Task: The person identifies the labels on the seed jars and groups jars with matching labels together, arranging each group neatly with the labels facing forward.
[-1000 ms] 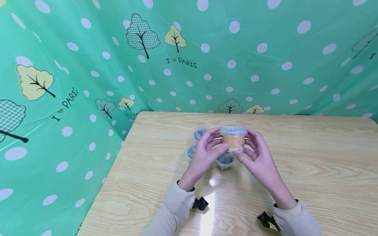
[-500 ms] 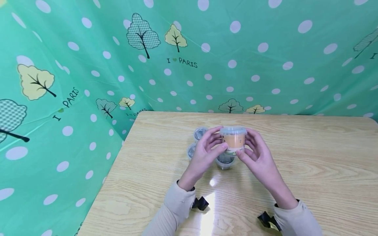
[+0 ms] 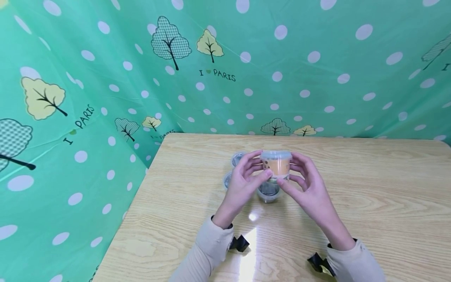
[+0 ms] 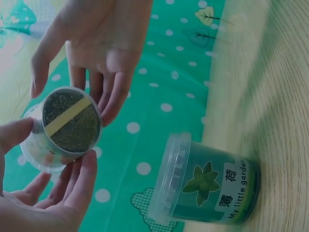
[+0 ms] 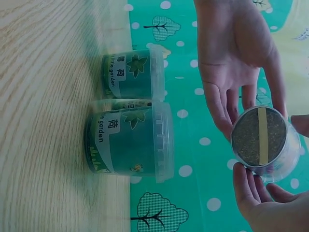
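Both hands hold up a lidded plastic cup with an orange label and a clear lid on top. My left hand grips its left side, thumb on the front. On the opposite side, the fingers of my right hand curl around it, thumb low on the front. From below, the left wrist view shows the cup's dark, speckled bottom crossed by a yellow strip. Under the raised cup, a similar lidded cup stands on the table, partly hidden.
Two more lidded cups, one far and one nearer, stand left of the hands, partly covered. A green cup reads "little garden" and bears a leaf print. A green dotted curtain hangs behind the wooden table.
The cup has turned between the hands, so a different part of its printed label faces me. It has also shifted slightly left, and the right thumb has changed position on its front.
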`<state>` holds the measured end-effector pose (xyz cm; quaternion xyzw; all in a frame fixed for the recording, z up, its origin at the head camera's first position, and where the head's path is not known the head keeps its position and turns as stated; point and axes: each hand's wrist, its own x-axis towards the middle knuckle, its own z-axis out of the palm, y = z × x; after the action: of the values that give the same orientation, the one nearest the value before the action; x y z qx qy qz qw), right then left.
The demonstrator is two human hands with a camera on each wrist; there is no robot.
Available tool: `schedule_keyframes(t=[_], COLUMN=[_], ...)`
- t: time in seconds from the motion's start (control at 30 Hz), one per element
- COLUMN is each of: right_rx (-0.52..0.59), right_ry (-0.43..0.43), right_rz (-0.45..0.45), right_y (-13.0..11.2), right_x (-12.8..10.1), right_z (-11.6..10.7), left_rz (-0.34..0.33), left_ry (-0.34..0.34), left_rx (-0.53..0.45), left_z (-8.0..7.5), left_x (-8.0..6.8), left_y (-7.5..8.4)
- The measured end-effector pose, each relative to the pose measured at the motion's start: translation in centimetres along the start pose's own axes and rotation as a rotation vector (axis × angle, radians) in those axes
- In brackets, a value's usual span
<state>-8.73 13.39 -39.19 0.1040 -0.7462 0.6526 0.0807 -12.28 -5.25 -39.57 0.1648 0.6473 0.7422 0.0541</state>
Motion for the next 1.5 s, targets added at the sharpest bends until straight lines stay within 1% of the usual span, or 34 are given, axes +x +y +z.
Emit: schedule_keyframes(t=[0.3, 0.47, 0.6, 0.9, 1.13, 1.23, 1.4, 1.5], right_rx=[-0.02, -0.018, -0.004, 0.041, 0.13, 0.147, 0.147, 0.106], right_ry=[0.012, 0.002, -0.009, -0.024, -0.044, -0.059, -0.074, -0.067], right_rz=[0.011, 0.024, 0.039, 0.02, -0.034, -0.054, -0.057, -0.04], right_y=[0.1, -0.17, -0.44, -0.22, -0.06, 0.03, 0.08, -0.02], right_x=[-0.07, -0.14, -0.24, -0.21, -0.03, -0.01, -0.02, -0.03], right_z=[-0.04, -0.1, -0.06, -0.17, -0.11, -0.09, -0.1, -0.13], left_rz=[-0.004, 0.005, 0.015, 0.014, -0.019, -0.034, -0.049, -0.048], left_ry=[-0.007, -0.008, -0.012, -0.03, -0.061, -0.064, -0.058, -0.049], left_rx=[0.007, -0.013, -0.024, -0.045, -0.027, -0.027, -0.024, -0.024], left_z=[0.0, -0.08, -0.16, -0.21, -0.27, -0.29, -0.25, -0.26], left_x=[-0.01, 0.04, 0.03, -0.02, -0.04, -0.07, -0.09, -0.06], left_y=[0.11, 0.14, 0.1, 0.08, 0.29, 0.35, 0.44, 0.48])
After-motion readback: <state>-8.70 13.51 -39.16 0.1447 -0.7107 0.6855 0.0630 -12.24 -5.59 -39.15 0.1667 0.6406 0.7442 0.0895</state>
